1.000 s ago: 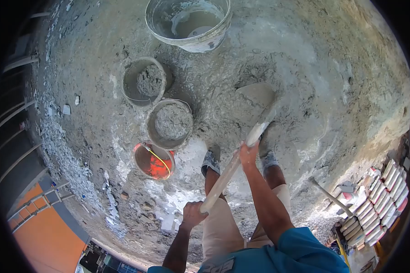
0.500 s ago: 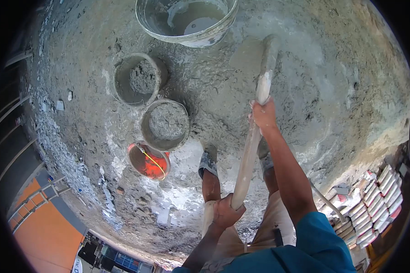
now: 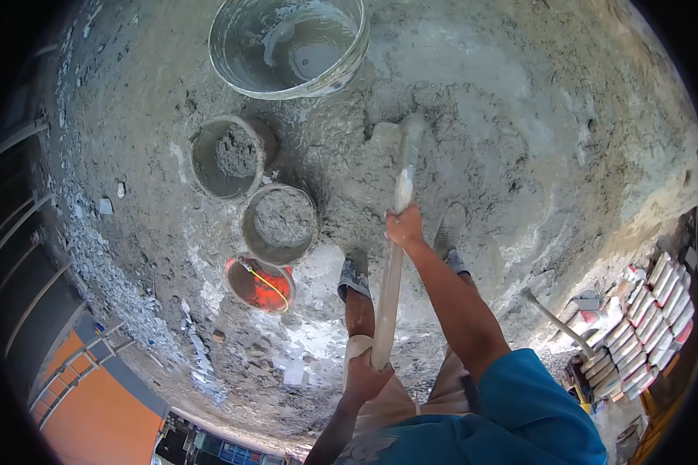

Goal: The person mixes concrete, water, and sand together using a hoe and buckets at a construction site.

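My left hand is wrapped round the butt end of a long wooden hoe handle, close to my thighs. Farther up the shaft, my right hand grips it with the arm stretched forward. The mud-coated hoe head is down in wet grey mortar spread on the ground; its blade is partly hidden by the mix. My feet stand on either side of the handle.
A large tub with watery residue is ahead. To the left stand two mortar-filled buckets and an orange-red bucket with a yellow handle. Stacked bags and another wooden handle are at the right.
The hoe has been drawn back toward me and to the left, its head dragging through the mortar. Both hands keep their grip, and the view has shifted slightly.
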The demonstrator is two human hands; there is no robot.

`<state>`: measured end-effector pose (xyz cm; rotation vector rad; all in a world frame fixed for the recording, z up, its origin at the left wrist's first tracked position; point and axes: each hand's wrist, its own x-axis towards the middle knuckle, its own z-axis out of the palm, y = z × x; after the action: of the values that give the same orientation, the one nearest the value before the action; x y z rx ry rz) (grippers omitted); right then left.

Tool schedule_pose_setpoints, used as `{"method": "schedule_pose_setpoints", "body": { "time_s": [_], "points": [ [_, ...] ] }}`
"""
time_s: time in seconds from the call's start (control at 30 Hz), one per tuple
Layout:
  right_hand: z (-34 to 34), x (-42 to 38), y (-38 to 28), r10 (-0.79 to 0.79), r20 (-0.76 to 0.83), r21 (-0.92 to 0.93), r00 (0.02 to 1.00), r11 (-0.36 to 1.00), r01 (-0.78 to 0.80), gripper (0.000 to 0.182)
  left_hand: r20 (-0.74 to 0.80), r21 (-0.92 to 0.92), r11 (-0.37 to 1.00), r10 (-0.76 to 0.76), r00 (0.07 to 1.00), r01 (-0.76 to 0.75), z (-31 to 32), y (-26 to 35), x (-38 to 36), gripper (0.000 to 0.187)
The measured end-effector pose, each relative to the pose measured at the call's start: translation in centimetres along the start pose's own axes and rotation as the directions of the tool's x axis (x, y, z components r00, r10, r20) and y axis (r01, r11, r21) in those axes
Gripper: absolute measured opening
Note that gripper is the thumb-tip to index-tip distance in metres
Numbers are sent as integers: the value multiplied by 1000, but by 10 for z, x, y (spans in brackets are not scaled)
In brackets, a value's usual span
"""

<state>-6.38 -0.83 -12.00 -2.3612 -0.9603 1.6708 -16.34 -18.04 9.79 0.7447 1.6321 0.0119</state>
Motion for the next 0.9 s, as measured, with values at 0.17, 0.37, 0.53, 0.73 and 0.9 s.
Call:
{"method": "schedule_pose_setpoints", "body": {
  "time_s": [0.17, 0.37, 0.53, 0.73, 0.9],
  "points": [
    [-82, -25, 17, -78, -156, 147, 985, 984, 102, 40, 119, -28, 998, 56, 991, -53, 32, 26, -10, 35],
    [-245, 235, -84, -346, -366, -258, 864, 930, 263, 55, 166, -390, 824, 503, 848, -412, 76, 170, 204, 32],
    [-241, 224, -87, 48, -178, -65, 983, 996, -60, 32, 196, -203, 936, 325, 925, -286, 90, 190, 195, 35],
    [-191, 143, -8, -63, -346, -345, 936, 936, -65, 32, 252, 3, 939, 333, 909, -345, 52, 103, 125, 31],
    [-98, 32, 44, 225, -244, -21, 943, 971, -237, 46, 309, 164, 974, 102, 945, -158, 15, 36, 37, 33]
  ]
}}
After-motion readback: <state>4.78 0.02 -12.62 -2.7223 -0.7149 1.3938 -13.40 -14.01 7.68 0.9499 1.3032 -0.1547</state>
